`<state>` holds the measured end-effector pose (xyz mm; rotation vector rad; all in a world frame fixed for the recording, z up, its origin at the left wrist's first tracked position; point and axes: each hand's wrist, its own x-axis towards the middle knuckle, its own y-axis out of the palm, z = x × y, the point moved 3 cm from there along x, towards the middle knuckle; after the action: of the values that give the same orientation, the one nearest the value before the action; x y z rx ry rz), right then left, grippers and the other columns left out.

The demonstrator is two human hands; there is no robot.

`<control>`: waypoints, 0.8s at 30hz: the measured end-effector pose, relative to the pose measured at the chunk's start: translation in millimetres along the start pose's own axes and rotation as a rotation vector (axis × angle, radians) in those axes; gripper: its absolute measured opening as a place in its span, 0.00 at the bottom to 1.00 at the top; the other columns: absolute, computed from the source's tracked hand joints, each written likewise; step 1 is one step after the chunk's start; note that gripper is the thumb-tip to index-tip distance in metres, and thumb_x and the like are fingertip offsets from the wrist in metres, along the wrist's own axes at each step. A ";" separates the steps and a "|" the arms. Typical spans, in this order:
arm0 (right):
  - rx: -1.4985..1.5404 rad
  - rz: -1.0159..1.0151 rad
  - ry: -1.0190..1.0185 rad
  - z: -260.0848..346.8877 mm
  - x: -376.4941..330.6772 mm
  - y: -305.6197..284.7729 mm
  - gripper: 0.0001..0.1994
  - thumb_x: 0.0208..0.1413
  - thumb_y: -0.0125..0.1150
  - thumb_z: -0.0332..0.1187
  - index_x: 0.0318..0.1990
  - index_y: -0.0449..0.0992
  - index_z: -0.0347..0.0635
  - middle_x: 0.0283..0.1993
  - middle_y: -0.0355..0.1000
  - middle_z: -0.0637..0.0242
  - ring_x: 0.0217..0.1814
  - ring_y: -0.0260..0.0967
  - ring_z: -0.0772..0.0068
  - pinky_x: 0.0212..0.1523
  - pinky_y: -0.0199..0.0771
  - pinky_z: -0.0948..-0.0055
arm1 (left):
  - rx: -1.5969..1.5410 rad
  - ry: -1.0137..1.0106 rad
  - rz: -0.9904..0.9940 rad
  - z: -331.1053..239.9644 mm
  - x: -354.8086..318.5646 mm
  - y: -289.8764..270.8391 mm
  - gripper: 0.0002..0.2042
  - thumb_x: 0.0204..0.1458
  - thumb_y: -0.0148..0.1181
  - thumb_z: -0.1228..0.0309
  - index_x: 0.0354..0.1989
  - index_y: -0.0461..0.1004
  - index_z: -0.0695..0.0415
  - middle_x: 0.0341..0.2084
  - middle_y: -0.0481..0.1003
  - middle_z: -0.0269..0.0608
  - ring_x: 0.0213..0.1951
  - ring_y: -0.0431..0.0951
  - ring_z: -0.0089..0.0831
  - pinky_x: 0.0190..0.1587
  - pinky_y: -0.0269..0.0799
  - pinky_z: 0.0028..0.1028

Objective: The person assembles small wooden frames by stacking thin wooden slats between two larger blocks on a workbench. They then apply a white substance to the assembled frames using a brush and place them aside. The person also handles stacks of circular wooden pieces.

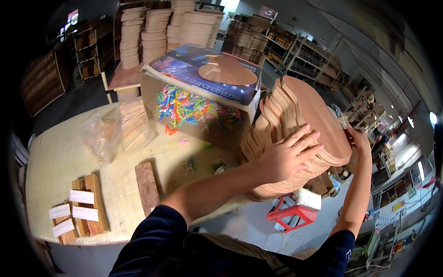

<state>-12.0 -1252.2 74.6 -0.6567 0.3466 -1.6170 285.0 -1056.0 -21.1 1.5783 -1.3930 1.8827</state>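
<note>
A tall stack of thin guitar-shaped wooden boards (pixel 277 120) stands at the right end of the table, its edges uneven. On top lies a smooth brown guitar-shaped board (pixel 318 115). My left hand (pixel 288 154) rests against the near side of the stack and the top board's edge, its fingers stretched and spread. At the right edge of the top board, my right hand (pixel 360 139) has its fingers bent round the rim, and some of them are hidden.
Left of the stack, an open carton (pixel 203 64) holds many coloured clips (pixel 184 108), with a thin round-ended board on it. Bagged wood strips (pixel 134 122), a brown block (pixel 146 184) and labelled wood pieces (pixel 94 203) lie on the pale table (pixel 55 152). A red stool (pixel 293 214) stands below the stack.
</note>
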 end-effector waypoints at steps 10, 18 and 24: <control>0.904 0.104 -0.245 38.9 -32.6 -54.0 0.15 0.60 0.55 0.35 0.50 0.73 0.35 0.51 0.73 0.58 0.53 0.72 0.66 0.53 0.74 0.67 | -0.110 -0.032 -0.068 2.0 -3.1 2.9 0.31 0.48 0.65 0.64 0.61 0.64 0.56 0.65 0.55 0.51 0.68 0.50 0.52 0.67 0.52 0.42; 0.579 -0.124 -0.600 107.4 -214.2 133.5 0.29 0.59 0.58 0.30 0.66 0.57 0.34 0.54 0.70 0.57 0.49 0.70 0.72 0.50 0.71 0.74 | -0.871 -0.697 -0.972 -13.3 -124.0 -91.4 0.37 0.56 0.55 0.81 0.70 0.40 0.54 0.58 0.61 0.46 0.55 0.67 0.28 0.53 0.71 0.31; 0.302 0.456 -0.599 53.7 -326.3 293.5 0.21 0.55 0.56 0.21 0.58 0.66 0.31 0.29 0.71 0.68 0.28 0.65 0.80 0.28 0.67 0.79 | -0.544 -1.366 -1.040 -68.4 -354.8 -157.4 0.21 0.58 0.55 0.76 0.60 0.63 0.64 0.41 0.77 0.38 0.44 0.76 0.23 0.48 0.73 0.25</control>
<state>269.4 -973.1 -121.5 -0.7303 -0.1802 -0.9533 484.2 -808.4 -254.2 2.5135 -0.8292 -0.2902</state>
